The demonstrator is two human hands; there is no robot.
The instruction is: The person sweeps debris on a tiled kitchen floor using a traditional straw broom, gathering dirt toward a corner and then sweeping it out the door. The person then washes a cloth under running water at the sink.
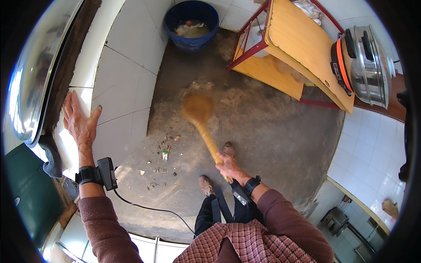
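Note:
My right hand (227, 165) is closed round the wrapped handle of a short broom (205, 131). The broom's brown head is blurred and hangs over the concrete floor, up and to the left of that hand. My left hand (79, 120) lies with its fingers spread on the white tiled ledge at the left and holds nothing. Scattered on the floor between my hands are small crumbs of debris (154, 185) and a small green and white wrapper (165, 155).
A blue plastic tub (191, 41) with liquid and scraps stands at the far wall. At the right, a yellow-topped table with a red frame (296, 39) bears a steel pot (370, 67). A large metal lid (37, 72) is beside my left hand. My shoes are near the debris.

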